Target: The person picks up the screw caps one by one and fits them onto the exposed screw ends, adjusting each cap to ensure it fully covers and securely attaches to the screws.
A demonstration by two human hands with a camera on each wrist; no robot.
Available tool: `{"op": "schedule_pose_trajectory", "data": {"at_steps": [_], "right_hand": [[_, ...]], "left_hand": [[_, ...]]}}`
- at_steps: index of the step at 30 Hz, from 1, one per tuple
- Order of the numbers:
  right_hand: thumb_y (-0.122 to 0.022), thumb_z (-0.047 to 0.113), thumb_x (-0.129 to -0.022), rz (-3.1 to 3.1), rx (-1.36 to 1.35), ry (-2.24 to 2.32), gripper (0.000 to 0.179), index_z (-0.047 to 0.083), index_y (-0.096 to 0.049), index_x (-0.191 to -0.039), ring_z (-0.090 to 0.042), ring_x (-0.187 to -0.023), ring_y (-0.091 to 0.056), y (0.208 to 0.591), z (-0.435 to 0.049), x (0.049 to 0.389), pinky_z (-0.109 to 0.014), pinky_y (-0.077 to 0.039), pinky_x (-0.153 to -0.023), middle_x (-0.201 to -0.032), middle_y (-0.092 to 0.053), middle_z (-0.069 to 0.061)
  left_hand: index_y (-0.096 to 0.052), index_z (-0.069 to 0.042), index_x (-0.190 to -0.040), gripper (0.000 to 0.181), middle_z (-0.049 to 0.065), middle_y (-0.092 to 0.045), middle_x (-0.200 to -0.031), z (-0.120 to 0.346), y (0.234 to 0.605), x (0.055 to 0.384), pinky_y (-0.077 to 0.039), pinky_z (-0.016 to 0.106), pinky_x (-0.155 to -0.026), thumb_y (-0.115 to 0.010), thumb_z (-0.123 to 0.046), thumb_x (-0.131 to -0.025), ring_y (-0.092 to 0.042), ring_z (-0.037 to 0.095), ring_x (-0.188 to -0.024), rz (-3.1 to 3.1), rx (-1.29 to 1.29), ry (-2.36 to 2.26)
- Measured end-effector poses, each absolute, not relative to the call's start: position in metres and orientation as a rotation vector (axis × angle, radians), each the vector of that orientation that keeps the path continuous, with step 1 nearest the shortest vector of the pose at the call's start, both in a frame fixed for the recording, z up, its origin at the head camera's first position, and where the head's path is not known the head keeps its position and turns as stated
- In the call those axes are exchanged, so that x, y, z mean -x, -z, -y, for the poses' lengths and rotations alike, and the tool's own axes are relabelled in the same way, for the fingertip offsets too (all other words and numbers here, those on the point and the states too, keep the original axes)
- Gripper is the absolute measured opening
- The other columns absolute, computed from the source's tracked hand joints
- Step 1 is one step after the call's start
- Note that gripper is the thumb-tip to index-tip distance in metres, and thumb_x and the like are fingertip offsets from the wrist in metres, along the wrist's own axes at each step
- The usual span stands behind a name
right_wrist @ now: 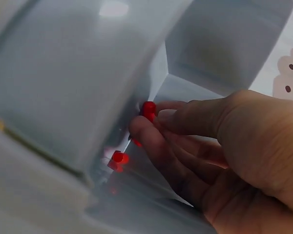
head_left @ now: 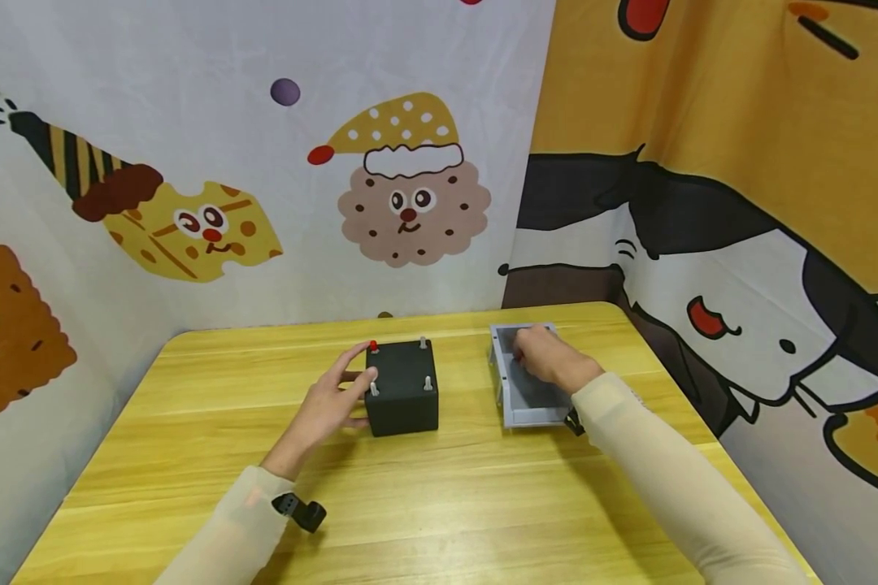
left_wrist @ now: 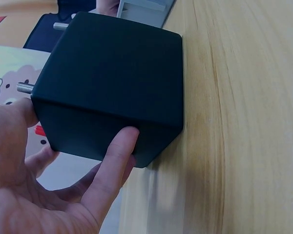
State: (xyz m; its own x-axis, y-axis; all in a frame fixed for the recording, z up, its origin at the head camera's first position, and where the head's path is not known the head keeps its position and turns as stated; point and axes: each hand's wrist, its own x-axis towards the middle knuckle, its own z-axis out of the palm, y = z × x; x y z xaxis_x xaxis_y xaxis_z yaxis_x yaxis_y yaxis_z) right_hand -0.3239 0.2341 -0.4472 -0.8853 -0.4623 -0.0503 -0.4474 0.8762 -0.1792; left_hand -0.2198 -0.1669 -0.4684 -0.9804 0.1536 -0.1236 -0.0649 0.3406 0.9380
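A black box point(head_left: 402, 386) stands on the table with metal posts point(head_left: 428, 383) at its top corners; a red cap point(head_left: 372, 346) sits on the far left one. My left hand point(head_left: 334, 396) rests its spread fingers against the box's left side, thumb at the near left post. In the left wrist view one fingertip point(left_wrist: 129, 134) touches the dark side wall. My right hand point(head_left: 549, 355) reaches down into a grey tray point(head_left: 507, 402). Its thumb and a finger pinch a small red cap point(right_wrist: 149, 108) by the tray wall, and another red cap point(right_wrist: 118, 158) lies nearby.
Both things stand on a wooden table point(head_left: 439, 504), the tray to the right of the box with a gap between. A printed curtain point(head_left: 227, 49) hangs behind the table's back edge and along its right side. Each wrist carries a small black camera point(head_left: 303, 512).
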Motion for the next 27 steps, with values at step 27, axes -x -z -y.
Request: {"op": "schedule_pose_trajectory", "data": {"at_steps": [27], "right_hand": [[-0.085,0.0,-0.105,-2.912,0.806,0.255,0.011,0.006,-0.093,-0.11,-0.023,-0.096,-0.084,0.4512,-0.2346,0.3235,-0.037,-0.073,-0.082,-0.109,-0.09,-0.012]], "left_hand": [[-0.037,-0.044,-0.181,0.068,0.03,-0.053,-0.174,0.1657,0.4663,0.2194,-0.076,0.054,-0.088,-0.064,-0.055,-0.12,-0.068,0.052,-0.147,-2.391,-0.075,-1.707]]}}
